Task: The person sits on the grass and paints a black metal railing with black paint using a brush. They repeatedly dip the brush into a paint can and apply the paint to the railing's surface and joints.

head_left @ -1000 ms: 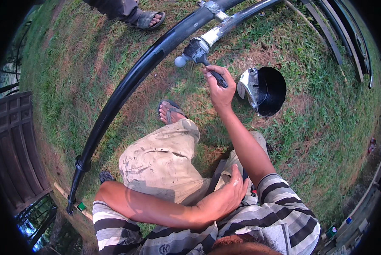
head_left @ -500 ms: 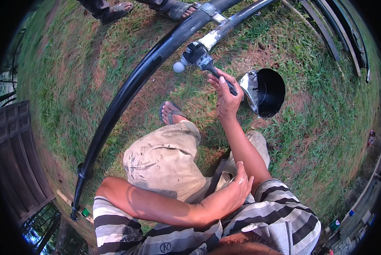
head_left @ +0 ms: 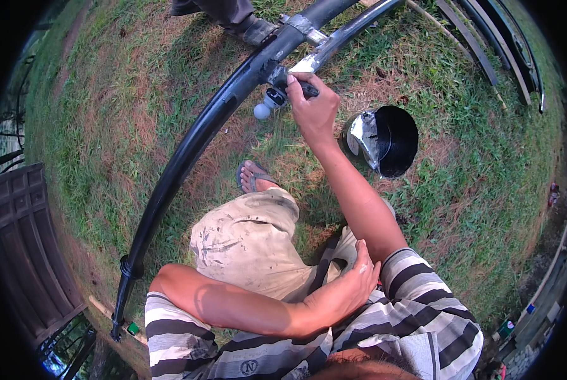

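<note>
My right hand (head_left: 315,114) is closed round the dark handle of a paintbrush (head_left: 308,90). Its bristle end meets a long curved black pole (head_left: 198,139), beside the joint with a thinner branch tube (head_left: 343,39). Part of that tube is bare silver and white. Just below the brush, a round white bulb (head_left: 262,111) in a dark socket hangs from the pole. My left hand (head_left: 343,294) lies across my body near the right elbow, its fingers stretched out and holding nothing; pale paint marks show on it.
A bucket (head_left: 362,136) of black paint, its near rim smeared silver, stands on the grass right of my hand. Another person's leg and shoe (head_left: 258,30) are beyond the pole. Dark lengths (head_left: 467,41) lie at the far right; a brown panelled piece (head_left: 30,234) stands left.
My right hand has moved up and left, bringing the brush from in front of the bulb onto the pole. The other person's feet have shifted. My left hand stays in place.
</note>
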`<state>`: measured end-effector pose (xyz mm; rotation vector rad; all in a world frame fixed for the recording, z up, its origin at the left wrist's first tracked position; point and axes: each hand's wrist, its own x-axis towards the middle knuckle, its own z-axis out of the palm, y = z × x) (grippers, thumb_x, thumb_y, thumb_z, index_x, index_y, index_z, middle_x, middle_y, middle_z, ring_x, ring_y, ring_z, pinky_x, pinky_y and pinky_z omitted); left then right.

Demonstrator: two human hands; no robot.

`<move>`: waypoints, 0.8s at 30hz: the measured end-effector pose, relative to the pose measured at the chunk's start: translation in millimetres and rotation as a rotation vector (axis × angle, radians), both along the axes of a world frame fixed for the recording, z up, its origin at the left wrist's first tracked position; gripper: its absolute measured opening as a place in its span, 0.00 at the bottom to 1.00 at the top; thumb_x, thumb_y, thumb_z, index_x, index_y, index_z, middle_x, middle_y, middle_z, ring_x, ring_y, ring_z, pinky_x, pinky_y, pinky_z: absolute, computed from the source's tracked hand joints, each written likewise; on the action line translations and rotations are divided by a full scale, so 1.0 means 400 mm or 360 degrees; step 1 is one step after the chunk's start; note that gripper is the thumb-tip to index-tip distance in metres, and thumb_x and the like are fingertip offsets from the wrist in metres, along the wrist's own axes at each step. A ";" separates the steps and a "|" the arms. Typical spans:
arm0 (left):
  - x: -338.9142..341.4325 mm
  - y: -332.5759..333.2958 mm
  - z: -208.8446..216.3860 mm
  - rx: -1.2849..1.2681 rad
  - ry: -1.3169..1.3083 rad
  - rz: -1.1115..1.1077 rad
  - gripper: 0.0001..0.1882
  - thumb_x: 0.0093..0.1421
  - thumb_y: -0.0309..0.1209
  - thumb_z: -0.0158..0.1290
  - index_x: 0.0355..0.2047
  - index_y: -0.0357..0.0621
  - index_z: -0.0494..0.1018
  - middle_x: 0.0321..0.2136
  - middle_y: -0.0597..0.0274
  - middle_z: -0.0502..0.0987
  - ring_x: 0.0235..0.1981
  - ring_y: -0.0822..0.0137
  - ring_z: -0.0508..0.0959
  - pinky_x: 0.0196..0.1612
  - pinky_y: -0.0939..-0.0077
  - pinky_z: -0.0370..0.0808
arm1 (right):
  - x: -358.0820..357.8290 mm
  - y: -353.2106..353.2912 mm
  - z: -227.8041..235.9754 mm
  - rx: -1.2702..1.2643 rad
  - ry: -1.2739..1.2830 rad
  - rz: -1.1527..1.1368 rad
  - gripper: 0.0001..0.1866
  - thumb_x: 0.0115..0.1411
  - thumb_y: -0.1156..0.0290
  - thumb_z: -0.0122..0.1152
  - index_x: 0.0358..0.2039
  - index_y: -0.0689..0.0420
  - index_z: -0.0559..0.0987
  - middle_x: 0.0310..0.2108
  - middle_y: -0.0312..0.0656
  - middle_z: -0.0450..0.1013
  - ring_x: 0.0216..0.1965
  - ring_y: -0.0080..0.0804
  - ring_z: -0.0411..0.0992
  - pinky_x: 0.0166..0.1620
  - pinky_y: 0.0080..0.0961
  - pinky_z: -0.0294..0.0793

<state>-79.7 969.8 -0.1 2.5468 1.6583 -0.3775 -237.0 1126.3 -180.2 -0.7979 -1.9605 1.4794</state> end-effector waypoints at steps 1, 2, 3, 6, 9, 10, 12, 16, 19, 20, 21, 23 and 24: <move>-0.003 -0.002 -0.003 0.0012 -0.0015 -0.0006 0.29 0.72 0.37 0.37 0.68 0.34 0.66 0.51 0.40 0.80 0.54 0.43 0.79 0.67 0.43 0.68 | -0.002 0.003 -0.011 -0.0076 -0.0003 -0.0039 0.11 0.70 0.73 0.63 0.44 0.70 0.83 0.33 0.47 0.83 0.34 0.30 0.84 0.40 0.23 0.85; -0.005 -0.004 -0.007 0.0027 -0.0033 -0.0014 0.29 0.72 0.37 0.37 0.68 0.34 0.66 0.51 0.40 0.80 0.54 0.43 0.79 0.67 0.43 0.68 | 0.004 0.010 -0.029 -0.0148 -0.0009 -0.0079 0.11 0.70 0.73 0.63 0.44 0.69 0.83 0.32 0.46 0.83 0.33 0.29 0.84 0.40 0.23 0.85; -0.008 -0.004 -0.011 0.0044 -0.0053 -0.0022 0.29 0.72 0.37 0.37 0.68 0.34 0.66 0.51 0.40 0.80 0.54 0.43 0.79 0.67 0.43 0.68 | 0.010 0.021 -0.044 -0.0218 -0.0017 -0.0120 0.10 0.70 0.73 0.63 0.43 0.69 0.83 0.31 0.45 0.83 0.32 0.28 0.84 0.39 0.22 0.85; -0.010 -0.013 0.018 -0.0085 -0.0020 0.0057 0.29 0.72 0.36 0.37 0.69 0.35 0.66 0.51 0.40 0.80 0.54 0.44 0.80 0.67 0.42 0.68 | 0.084 -0.085 -0.016 -0.0648 0.0311 -0.0299 0.12 0.72 0.71 0.61 0.44 0.70 0.82 0.37 0.48 0.82 0.36 0.33 0.84 0.41 0.26 0.86; 0.001 -0.013 -0.012 -0.0038 -0.0093 -0.0052 0.29 0.72 0.36 0.36 0.69 0.34 0.66 0.51 0.39 0.80 0.55 0.43 0.80 0.67 0.41 0.68 | 0.191 -0.112 -0.076 -0.0915 0.0471 -0.0538 0.14 0.74 0.71 0.57 0.48 0.73 0.80 0.43 0.52 0.80 0.41 0.38 0.84 0.45 0.29 0.87; 0.003 -0.016 -0.014 -0.0046 -0.0101 -0.0048 0.29 0.72 0.37 0.37 0.69 0.34 0.66 0.51 0.39 0.80 0.55 0.43 0.80 0.67 0.41 0.68 | 0.199 -0.118 -0.072 -0.1022 0.0514 -0.0593 0.15 0.75 0.71 0.56 0.49 0.74 0.78 0.46 0.53 0.79 0.43 0.40 0.84 0.47 0.31 0.88; 0.007 -0.021 -0.014 -0.0065 -0.0114 -0.0040 0.29 0.72 0.37 0.37 0.68 0.33 0.66 0.51 0.39 0.80 0.55 0.43 0.80 0.67 0.41 0.68 | 0.198 -0.108 -0.065 -0.1024 0.0580 -0.0573 0.15 0.75 0.71 0.56 0.51 0.74 0.77 0.46 0.54 0.78 0.44 0.41 0.84 0.48 0.31 0.87; 0.000 -0.017 -0.002 -0.0056 -0.0067 0.0003 0.30 0.72 0.37 0.37 0.68 0.32 0.66 0.53 0.40 0.79 0.55 0.42 0.79 0.67 0.39 0.67 | 0.160 -0.072 -0.073 -0.1088 0.0618 -0.0468 0.16 0.75 0.71 0.56 0.52 0.74 0.76 0.46 0.54 0.78 0.45 0.43 0.83 0.51 0.33 0.86; -0.009 -0.016 0.016 -0.0079 -0.0037 -0.0039 0.29 0.74 0.36 0.36 0.69 0.32 0.66 0.58 0.42 0.77 0.55 0.39 0.78 0.66 0.36 0.67 | 0.180 -0.077 -0.116 -0.1268 0.0633 -0.0561 0.16 0.75 0.71 0.56 0.52 0.73 0.76 0.48 0.55 0.77 0.46 0.44 0.83 0.51 0.33 0.86; -0.015 -0.023 0.025 -0.0084 0.0001 -0.0045 0.29 0.74 0.36 0.36 0.69 0.32 0.66 0.58 0.42 0.77 0.55 0.39 0.78 0.65 0.36 0.68 | 0.182 -0.106 -0.114 -0.1404 0.0700 -0.0617 0.16 0.75 0.70 0.56 0.52 0.73 0.76 0.48 0.55 0.77 0.46 0.44 0.83 0.51 0.33 0.86; -0.008 -0.022 0.012 -0.0056 -0.0034 -0.0078 0.29 0.74 0.36 0.36 0.68 0.32 0.66 0.57 0.42 0.77 0.55 0.39 0.78 0.65 0.37 0.68 | 0.216 -0.109 -0.117 -0.1488 0.0713 -0.0722 0.16 0.75 0.70 0.55 0.52 0.73 0.76 0.48 0.56 0.76 0.47 0.44 0.83 0.51 0.34 0.86; -0.002 -0.026 0.018 -0.0126 -0.0024 -0.0095 0.30 0.72 0.37 0.37 0.69 0.34 0.66 0.52 0.40 0.79 0.54 0.42 0.79 0.66 0.40 0.68 | 0.205 -0.140 -0.079 -0.1416 0.0734 -0.0672 0.15 0.74 0.71 0.56 0.52 0.73 0.76 0.49 0.55 0.76 0.48 0.44 0.83 0.52 0.33 0.86; -0.003 -0.030 0.019 -0.0154 -0.0017 -0.0109 0.30 0.71 0.37 0.37 0.69 0.35 0.66 0.49 0.40 0.80 0.54 0.43 0.80 0.66 0.41 0.69 | 0.187 -0.154 -0.050 -0.1294 0.0729 -0.0619 0.16 0.75 0.71 0.56 0.52 0.73 0.76 0.49 0.55 0.77 0.48 0.44 0.83 0.52 0.32 0.86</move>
